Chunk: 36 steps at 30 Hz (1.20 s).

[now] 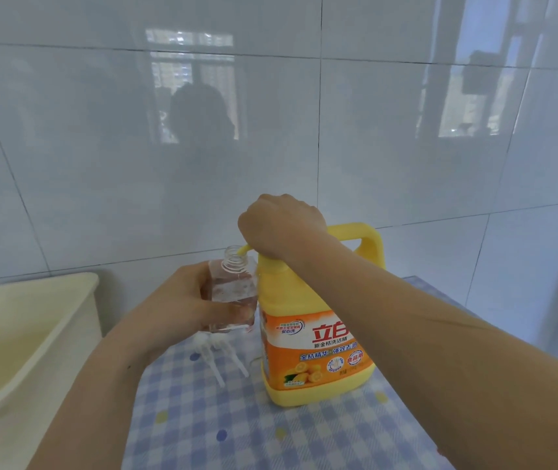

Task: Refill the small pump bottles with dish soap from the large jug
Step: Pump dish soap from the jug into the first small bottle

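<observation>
A large yellow soap jug with an orange label stands upright on the checked tablecloth. My right hand sits on top of its pump head, fingers curled over it; the yellow spout pokes out to the left. My left hand grips a small clear bottle, uncapped, lifted off the table and held against the jug's left side. The bottle's open neck sits right under the spout tip. Whether soap is flowing cannot be made out.
Two white pump tops with dip tubes lie on the blue checked tablecloth below the held bottle. A cream plastic basin stands at the left. A glossy tiled wall rises close behind.
</observation>
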{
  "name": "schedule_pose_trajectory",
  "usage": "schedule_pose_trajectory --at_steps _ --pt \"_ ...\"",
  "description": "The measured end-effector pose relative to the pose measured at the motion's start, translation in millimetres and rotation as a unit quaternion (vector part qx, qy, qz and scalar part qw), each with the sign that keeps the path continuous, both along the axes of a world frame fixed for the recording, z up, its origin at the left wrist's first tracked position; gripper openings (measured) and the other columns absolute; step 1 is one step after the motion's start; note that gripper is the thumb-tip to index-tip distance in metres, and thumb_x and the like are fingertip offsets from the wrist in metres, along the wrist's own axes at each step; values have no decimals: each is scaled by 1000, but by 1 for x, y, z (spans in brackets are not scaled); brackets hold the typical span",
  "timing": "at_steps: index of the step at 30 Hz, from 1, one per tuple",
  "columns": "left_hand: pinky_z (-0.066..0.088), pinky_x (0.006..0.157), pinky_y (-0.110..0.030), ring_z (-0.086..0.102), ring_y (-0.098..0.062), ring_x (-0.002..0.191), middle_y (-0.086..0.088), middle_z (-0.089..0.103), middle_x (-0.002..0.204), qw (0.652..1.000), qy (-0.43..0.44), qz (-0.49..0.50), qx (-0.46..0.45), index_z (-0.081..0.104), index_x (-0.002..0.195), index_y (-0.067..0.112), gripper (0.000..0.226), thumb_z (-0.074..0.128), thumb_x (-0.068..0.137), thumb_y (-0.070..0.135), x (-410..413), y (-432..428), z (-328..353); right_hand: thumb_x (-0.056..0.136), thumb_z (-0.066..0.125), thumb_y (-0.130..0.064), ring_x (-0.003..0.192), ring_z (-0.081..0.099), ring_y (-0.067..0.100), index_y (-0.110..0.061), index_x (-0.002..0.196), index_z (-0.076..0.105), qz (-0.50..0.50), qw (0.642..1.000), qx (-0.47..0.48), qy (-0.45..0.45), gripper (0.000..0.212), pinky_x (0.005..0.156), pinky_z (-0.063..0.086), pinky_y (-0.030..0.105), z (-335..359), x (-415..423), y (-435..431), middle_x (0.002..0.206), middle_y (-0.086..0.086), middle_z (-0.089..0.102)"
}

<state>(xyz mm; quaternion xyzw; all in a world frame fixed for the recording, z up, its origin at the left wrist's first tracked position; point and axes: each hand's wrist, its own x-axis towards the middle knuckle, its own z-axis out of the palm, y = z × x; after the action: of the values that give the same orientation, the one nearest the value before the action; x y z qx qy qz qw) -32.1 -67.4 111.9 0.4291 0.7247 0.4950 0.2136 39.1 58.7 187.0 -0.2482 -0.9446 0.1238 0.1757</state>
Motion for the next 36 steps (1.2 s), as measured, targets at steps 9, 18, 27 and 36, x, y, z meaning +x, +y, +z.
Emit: schedule_pose_trajectory --at_steps 9,18,27,36 --pt "55 64 -19 74 -10 88 6 77 97 999 -17 -14 29 70 107 24 39 76 77 0 5 0 4 82 39 -13 67 47 22 -14 66 41 -23 1000 1 16 16 75 36 35 18 -2 3 71 2 49" --pt "56 66 -20 74 -10 89 11 77 99 999 -11 6 45 68 110 30 41 80 76 10 5 1 5 89 39 -18 62 43 17 -15 67 42 -18 997 52 63 23 75 34 33 40 -8 3 71 1 49" --pt "61 81 -38 74 -13 93 8 76 102 999 -17 27 44 65 112 27 48 85 71 11 4 1 6 85 39 -13 62 44 18 -14 67 43 -23 999 22 26 18 74 36 33 22 -11 4 72 2 49" --pt "61 78 -30 73 -7 87 14 76 96 999 27 23 24 66 104 34 39 80 76 11 6 -1 5 83 39 -10 66 43 21 -13 65 41 -10 1000 9 -5 18 76 36 35 13 -8 4 73 4 47"
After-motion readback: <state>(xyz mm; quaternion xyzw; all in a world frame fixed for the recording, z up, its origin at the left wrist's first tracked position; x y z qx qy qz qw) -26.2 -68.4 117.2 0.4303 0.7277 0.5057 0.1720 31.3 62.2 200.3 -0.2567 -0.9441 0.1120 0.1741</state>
